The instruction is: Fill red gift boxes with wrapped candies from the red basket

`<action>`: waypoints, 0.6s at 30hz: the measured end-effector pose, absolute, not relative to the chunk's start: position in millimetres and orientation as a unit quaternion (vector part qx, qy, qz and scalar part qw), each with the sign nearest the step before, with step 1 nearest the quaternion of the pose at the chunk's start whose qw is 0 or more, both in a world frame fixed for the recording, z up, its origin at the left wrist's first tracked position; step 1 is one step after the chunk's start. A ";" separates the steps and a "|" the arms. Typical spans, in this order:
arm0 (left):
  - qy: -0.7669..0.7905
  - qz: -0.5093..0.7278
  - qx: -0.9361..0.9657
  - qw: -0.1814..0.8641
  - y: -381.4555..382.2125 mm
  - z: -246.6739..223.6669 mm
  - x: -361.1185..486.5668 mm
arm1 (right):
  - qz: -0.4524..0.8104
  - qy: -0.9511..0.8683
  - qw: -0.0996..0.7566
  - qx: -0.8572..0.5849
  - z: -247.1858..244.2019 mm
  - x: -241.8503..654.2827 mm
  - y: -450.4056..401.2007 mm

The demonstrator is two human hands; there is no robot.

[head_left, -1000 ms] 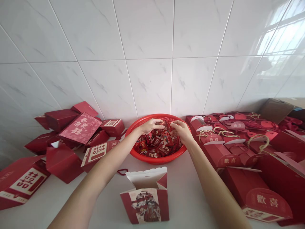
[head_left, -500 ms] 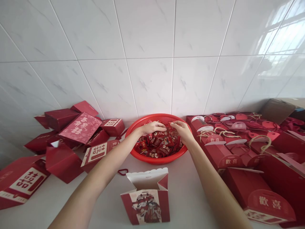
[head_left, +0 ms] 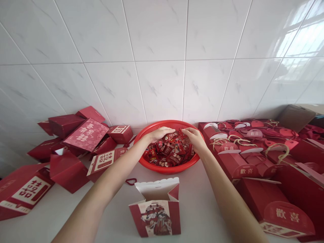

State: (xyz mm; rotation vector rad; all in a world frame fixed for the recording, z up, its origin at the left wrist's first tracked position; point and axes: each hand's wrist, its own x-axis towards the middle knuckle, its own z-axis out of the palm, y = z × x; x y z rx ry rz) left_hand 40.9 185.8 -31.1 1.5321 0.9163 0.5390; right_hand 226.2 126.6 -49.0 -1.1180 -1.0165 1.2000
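Two bare hands reach over a red plastic basket (head_left: 168,170) at the far middle of a pale table (head_left: 197,206), close to a white tiled wall (head_left: 159,84). The basket holds many small, shiny red packets (head_left: 174,158). The left hand (head_left: 161,134) is at the far left part of the heap, palm down, a packet showing just under its fingers. The right hand (head_left: 193,137) is at the far right part, fingers bent and thumb near the fingertips, beside more packets. The hands are slightly apart; whether either one grips a packet cannot be told.

Near the middle, between the forearms, a red paper box (head_left: 154,219) with a printed picture stands upright, its top open and a white scalloped flap raised at the far side. A small dark red loop (head_left: 131,182) lies just left of it.

On the left is a jumbled pile of red boxes (head_left: 69,172). On the right, red boxes (head_left: 263,195) with rounded flaps lie in rows, some with rope handles (head_left: 279,153). A brown carton (head_left: 295,116) sits far right.
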 end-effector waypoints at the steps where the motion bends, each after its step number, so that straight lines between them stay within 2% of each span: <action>1: 0.398 0.226 0.660 0.596 186.1 -30.7 40.5 | 0.511 -0.433 0.570 -0.477 -48.8 226.2 126.3; 12: 0.397 0.217 0.668 0.591 186.4 -30.0 39.2 | 0.512 -0.432 0.570 -0.476 -46.2 225.8 124.5; 18: 0.401 0.190 0.716 0.539 186.2 -34.9 40.5 | 0.514 -0.437 0.567 -0.473 -47.2 225.9 125.7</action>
